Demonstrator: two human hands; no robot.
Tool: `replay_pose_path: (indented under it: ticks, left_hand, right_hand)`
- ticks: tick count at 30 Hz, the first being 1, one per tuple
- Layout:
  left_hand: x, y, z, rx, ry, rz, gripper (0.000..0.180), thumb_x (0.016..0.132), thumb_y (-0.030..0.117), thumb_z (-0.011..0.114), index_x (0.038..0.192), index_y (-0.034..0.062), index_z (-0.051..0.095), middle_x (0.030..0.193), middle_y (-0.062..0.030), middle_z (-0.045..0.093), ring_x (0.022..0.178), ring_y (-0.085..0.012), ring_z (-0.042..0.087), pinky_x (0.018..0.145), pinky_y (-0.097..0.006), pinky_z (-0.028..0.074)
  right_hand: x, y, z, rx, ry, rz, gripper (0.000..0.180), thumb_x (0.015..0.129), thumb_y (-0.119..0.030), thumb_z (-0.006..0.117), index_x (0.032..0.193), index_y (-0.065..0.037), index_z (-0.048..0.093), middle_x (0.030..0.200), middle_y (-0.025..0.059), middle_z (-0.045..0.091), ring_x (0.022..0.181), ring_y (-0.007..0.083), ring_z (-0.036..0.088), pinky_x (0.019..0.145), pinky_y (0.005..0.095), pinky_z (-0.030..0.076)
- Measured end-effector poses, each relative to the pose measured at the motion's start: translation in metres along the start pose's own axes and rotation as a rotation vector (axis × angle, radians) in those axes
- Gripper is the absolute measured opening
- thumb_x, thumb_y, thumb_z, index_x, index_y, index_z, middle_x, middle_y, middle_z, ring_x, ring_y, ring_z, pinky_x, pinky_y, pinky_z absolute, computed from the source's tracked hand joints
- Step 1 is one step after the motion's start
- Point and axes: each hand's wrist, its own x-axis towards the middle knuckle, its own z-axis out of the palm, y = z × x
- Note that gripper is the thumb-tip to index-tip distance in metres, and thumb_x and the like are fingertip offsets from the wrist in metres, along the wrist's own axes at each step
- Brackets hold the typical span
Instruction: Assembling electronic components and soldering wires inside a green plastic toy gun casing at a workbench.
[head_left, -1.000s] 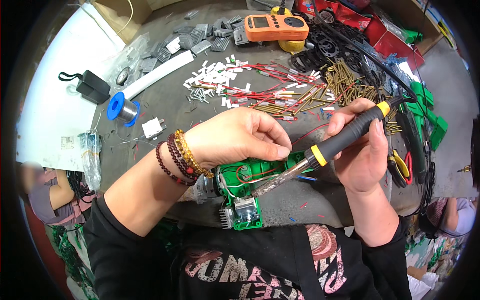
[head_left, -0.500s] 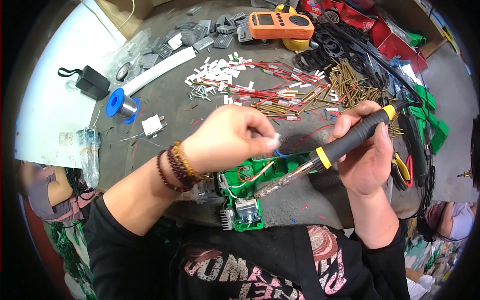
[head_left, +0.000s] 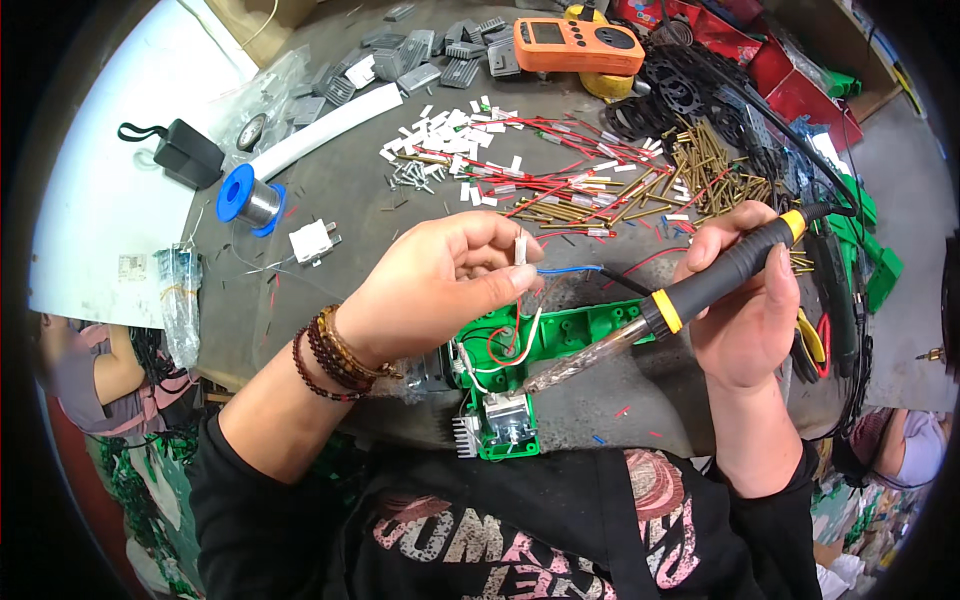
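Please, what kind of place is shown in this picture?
Probably a small electronics assembly or repair workbench. The right hand holds a soldering iron over a green housing with wires, and a solder spool and an orange multimeter lie on the table.

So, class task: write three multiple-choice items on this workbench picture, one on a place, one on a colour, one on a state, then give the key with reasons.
1. Where does the blue solder spool lie?
A. left of the left hand
B. on the orange meter
C. under the right hand

2. What colour is the housing under the soldering iron?
A. red
B. green
C. white

3. How is the soldering iron held?
A. lying loose on the table
B. gripped in the right hand, tip down
C. pinched in the left hand

Key: 1 A, the spool sits toward the table's left edge. 2 B, the shell is plainly green. 3 B, the right hand's fingers wrap the black handle.
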Motion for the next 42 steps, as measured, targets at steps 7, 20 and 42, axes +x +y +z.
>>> replay_pose_path:
  ticks: [7,20,42]
  left_hand:
    - [0.003,0.0,-0.005,-0.278,-0.143,-0.003,0.037,0.1,0.018,0.059,0.129,-0.0045,0.06,0.102,-0.0056,0.069,0.103,-0.0139,0.066,0.088,-0.025,0.05]
    - [0.006,0.001,-0.008,0.017,-0.225,0.101,0.033,0.099,0.017,0.061,0.123,-0.0045,0.065,0.102,-0.0041,0.071,0.095,-0.0093,0.063,0.089,-0.025,0.048]
    - [-0.044,0.012,0.003,0.618,0.004,0.464,0.02,0.07,0.01,0.083,0.089,0.0129,0.079,0.075,0.0001,0.067,0.072,-0.0175,0.057,0.076,-0.032,0.035]
  right_hand:
    - [0.0,-0.006,-0.011,0.006,-0.124,0.046,0.041,0.102,-0.042,0.043,0.125,-0.008,0.047,0.095,0.0136,0.059,0.076,0.0173,0.058,0.067,0.0296,0.051]
    - [0.002,-0.004,-0.012,-0.003,-0.143,0.047,0.041,0.102,-0.042,0.043,0.124,-0.007,0.047,0.095,0.0137,0.059,0.076,0.0172,0.058,0.067,0.0297,0.051]
    - [0.001,-0.001,-0.004,0.003,-0.038,-0.002,0.043,0.101,-0.042,0.042,0.121,-0.005,0.049,0.09,0.0176,0.063,0.063,0.0152,0.055,0.056,0.026,0.047]
